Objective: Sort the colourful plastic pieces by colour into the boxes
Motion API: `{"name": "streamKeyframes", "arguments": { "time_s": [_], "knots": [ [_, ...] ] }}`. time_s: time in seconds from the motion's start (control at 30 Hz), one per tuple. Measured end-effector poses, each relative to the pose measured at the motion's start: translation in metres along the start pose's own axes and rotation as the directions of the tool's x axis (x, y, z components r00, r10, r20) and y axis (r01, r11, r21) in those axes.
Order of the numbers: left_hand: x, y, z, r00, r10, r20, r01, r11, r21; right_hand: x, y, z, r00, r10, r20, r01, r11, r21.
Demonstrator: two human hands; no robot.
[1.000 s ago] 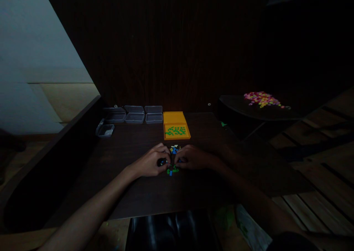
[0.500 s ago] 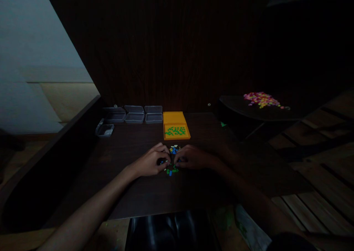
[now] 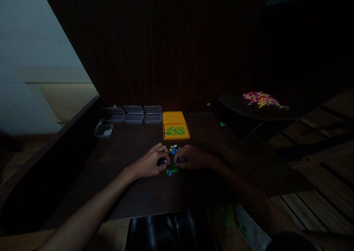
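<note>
Small blue, yellow, white and green plastic pieces (image 3: 173, 151) lie in a loose pile on the dark wooden table (image 3: 132, 195). At the pile's left side is my left hand (image 3: 155, 160), its thumb and fingers curled towards each other. Facing it from the right, my right hand (image 3: 189, 157) is bent with its fingertips down among the pieces. Both hands look closed, but whatever sits at the fingertips is too small and dark to make out. Just beyond them an open yellow box (image 3: 188, 136) holds many green pieces (image 3: 175, 130).
Several clear plastic boxes with raised lids, such as this one (image 3: 134, 118), stand at the back left. A heap of pink and yellow pieces (image 3: 261, 99) rests on a curved shelf (image 3: 235, 102) at the right. A raised side panel (image 3: 55, 151) bounds the table's left.
My left thumb and fingertips have shifted slightly over the small pieces. The right hand looks almost the same, and the view has moved a little.
</note>
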State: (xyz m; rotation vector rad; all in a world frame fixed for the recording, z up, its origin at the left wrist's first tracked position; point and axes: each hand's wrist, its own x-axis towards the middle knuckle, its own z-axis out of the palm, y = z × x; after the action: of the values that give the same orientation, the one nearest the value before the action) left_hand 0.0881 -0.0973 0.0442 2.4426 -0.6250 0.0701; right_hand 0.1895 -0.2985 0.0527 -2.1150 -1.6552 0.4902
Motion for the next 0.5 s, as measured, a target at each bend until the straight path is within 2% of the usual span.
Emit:
{"name": "streamKeyframes", "arguments": {
  "time_s": [0.5],
  "knots": [
    [0.0005,0.0009,0.0017,1.000,-0.011,-0.019,0.010,0.999,-0.031,0.0007,-0.0009,-0.0004,1.000,0.016,0.017,-0.016,1.000,-0.002]
  ]
}}
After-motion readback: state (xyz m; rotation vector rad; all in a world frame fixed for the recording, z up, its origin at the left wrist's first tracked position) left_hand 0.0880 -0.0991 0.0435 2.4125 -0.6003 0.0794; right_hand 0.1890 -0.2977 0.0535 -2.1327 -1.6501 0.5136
